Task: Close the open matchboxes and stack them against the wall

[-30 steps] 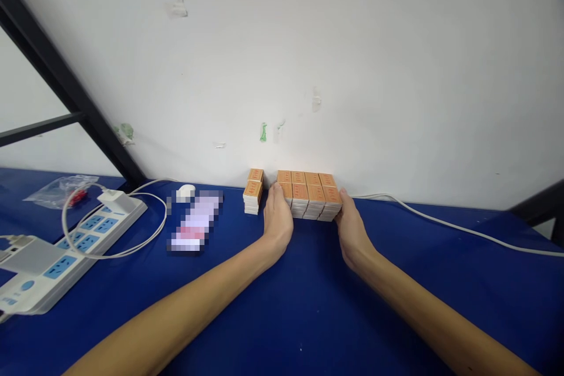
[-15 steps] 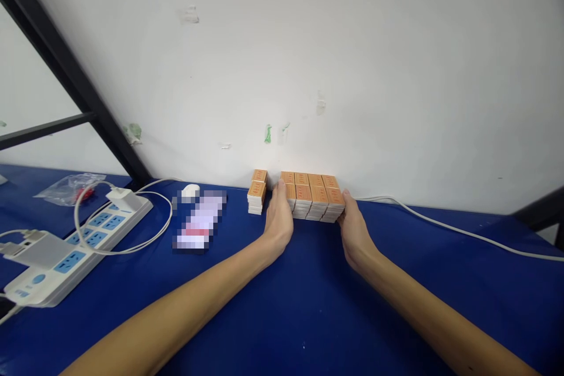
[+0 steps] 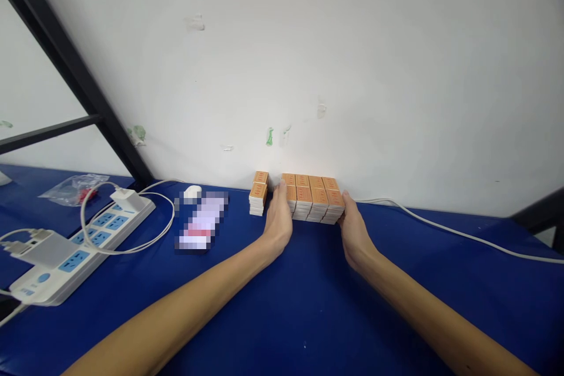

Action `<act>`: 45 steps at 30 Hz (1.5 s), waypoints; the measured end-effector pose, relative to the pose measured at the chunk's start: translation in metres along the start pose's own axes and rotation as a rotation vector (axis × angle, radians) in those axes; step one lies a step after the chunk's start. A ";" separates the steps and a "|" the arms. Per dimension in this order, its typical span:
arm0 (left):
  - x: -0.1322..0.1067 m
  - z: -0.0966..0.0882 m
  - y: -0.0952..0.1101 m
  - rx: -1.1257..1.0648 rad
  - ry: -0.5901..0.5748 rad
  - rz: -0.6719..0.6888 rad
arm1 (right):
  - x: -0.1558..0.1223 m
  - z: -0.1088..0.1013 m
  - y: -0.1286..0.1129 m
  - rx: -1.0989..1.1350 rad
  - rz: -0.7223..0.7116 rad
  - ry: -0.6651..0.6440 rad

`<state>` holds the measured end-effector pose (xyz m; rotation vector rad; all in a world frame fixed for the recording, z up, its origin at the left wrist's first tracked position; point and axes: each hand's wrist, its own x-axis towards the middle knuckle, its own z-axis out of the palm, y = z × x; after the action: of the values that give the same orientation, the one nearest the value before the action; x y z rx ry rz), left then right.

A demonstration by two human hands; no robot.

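A block of small orange-topped boxes (image 3: 314, 195), several across and stacked a few layers high, stands on the blue table (image 3: 308, 305) against the white wall. My left hand (image 3: 278, 217) lies flat against the block's left side, fingers stretched out. My right hand (image 3: 353, 228) presses flat against its right side, fingers also straight. A smaller stack of the same boxes (image 3: 258, 195) stands just left of my left hand, apart from the block.
A white power strip (image 3: 79, 247) with plugged cables lies at the left. A blurred flat item (image 3: 200, 222) and a small white object (image 3: 192, 191) sit left of the stacks. A plastic bag (image 3: 73, 186) lies far left. A white cable (image 3: 440, 228) runs right. A black frame bar (image 3: 66, 64) slants upper left.
The view has shifted slightly to the left and up. Both hands stay flat against the sides of the block, which has not visibly moved.
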<state>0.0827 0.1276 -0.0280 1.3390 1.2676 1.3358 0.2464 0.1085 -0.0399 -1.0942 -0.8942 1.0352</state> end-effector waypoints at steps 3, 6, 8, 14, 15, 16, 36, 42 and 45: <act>-0.001 0.001 0.001 -0.027 0.008 -0.025 | 0.001 0.000 0.001 -0.005 0.005 0.003; -0.001 0.001 0.004 -0.063 0.012 -0.035 | 0.000 0.000 -0.001 -0.001 0.013 0.004; -0.001 -0.001 0.007 -0.091 0.017 -0.036 | -0.002 0.001 -0.004 0.002 0.016 0.004; -0.017 -0.013 0.012 -0.071 0.021 -0.074 | -0.007 0.002 -0.010 0.004 0.026 0.005; -0.022 -0.016 0.013 -0.041 0.018 -0.091 | -0.009 0.000 -0.011 0.000 0.030 0.004; -0.028 -0.019 0.013 -0.005 0.013 -0.105 | -0.011 -0.002 -0.011 -0.006 0.035 0.004; -0.030 -0.034 0.000 0.256 -0.119 0.135 | -0.029 -0.014 -0.019 -0.069 0.102 -0.008; -0.031 -0.033 0.000 0.257 -0.131 0.157 | -0.029 -0.013 -0.018 -0.058 0.091 -0.021; -0.030 -0.033 0.000 0.263 -0.132 0.161 | -0.028 -0.012 -0.018 -0.057 0.091 -0.016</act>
<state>0.0520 0.0947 -0.0297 1.7153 1.2993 1.1943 0.2532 0.0763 -0.0267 -1.1855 -0.8977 1.1004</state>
